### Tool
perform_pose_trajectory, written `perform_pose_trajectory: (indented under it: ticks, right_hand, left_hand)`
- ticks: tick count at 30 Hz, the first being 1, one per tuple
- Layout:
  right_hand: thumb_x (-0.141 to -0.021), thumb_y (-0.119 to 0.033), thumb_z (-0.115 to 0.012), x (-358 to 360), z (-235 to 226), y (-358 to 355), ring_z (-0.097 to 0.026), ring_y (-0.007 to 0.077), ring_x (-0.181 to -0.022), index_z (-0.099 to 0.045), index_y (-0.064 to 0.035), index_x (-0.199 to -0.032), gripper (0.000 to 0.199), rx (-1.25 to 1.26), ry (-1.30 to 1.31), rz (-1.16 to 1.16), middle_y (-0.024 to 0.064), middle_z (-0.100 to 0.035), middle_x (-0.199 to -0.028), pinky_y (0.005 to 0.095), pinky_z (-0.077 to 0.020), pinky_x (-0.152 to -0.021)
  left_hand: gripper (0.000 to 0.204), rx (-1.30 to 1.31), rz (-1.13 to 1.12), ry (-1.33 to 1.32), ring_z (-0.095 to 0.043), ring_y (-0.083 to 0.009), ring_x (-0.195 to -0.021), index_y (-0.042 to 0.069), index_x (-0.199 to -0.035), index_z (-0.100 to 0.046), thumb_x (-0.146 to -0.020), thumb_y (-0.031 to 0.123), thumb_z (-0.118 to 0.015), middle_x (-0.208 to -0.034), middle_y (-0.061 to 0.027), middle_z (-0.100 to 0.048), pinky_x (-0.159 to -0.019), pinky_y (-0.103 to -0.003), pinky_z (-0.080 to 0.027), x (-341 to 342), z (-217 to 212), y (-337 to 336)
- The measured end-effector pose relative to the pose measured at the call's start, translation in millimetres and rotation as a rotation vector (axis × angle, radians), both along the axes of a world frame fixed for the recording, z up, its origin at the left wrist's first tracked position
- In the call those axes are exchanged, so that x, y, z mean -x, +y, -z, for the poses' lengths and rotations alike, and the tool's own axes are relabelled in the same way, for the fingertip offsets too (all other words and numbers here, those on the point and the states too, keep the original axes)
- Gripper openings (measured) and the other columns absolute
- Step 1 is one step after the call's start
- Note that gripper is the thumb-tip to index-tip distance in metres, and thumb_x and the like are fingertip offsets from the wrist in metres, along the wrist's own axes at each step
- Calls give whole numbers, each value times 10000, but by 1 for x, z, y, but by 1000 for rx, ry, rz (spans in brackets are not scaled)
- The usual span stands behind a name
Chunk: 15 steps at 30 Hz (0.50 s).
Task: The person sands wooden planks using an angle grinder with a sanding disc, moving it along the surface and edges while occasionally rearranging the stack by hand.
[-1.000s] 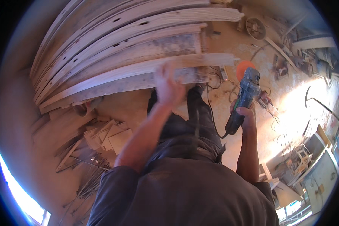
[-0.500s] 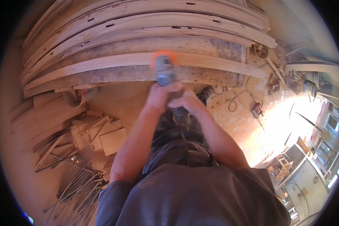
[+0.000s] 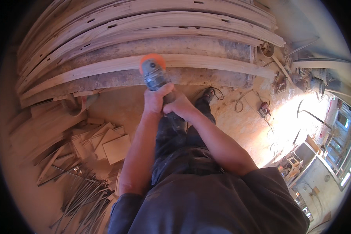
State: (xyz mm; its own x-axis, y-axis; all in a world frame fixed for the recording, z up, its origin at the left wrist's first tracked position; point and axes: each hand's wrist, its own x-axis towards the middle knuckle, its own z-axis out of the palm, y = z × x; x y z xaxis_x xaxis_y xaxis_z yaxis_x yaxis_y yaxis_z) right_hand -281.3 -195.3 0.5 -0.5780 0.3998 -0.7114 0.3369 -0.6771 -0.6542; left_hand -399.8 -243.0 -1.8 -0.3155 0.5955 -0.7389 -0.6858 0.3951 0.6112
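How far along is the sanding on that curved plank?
Done: cannot tell; no sanded patch stands out on the curved plank. In hand: the left hand and right hand grip the angle grinder, its orange disc at the plank. Left: apparently most of its length, and perhaps the stacked planks behind.

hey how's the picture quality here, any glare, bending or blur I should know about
Head view: strong fisheye, so the long wooden plank and the boards stacked behind it bow toward the rim; black corners ring the round image; sunlight blows out a patch of floor on the right; warm orange cast overall; both hands, left hand and right hand, on the grinder look fairly sharp.
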Motion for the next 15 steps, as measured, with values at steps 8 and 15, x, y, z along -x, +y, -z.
perform_pose_trajectory:
  ticks: [8, 15]
  right_hand:
    - [-605, -86, -796, -148, 13, 24, -688, 180, -795, -576, 16, -1158, 604, 22, -3, 207, 75, -697, -872, 316, -569, -756]
    - [-613, -93, -791, -275, -3, 72, -673, 168, -756, -566, 15, -1166, 607, -16, -41, 310, 74, -694, -871, 316, -554, -711]
  left_hand:
    - [180, 43, 307, 49, -677, -156, -725, 10, -913, -741, -799, 126, -815, -852, -64, -727, -684, -332, -548, -132, -1, 62]
    - [196, 24, 397, 25, -692, -201, -749, 2, -951, -710, -810, 114, -787, -868, -86, -718, -715, -349, -564, -258, 7, 115]
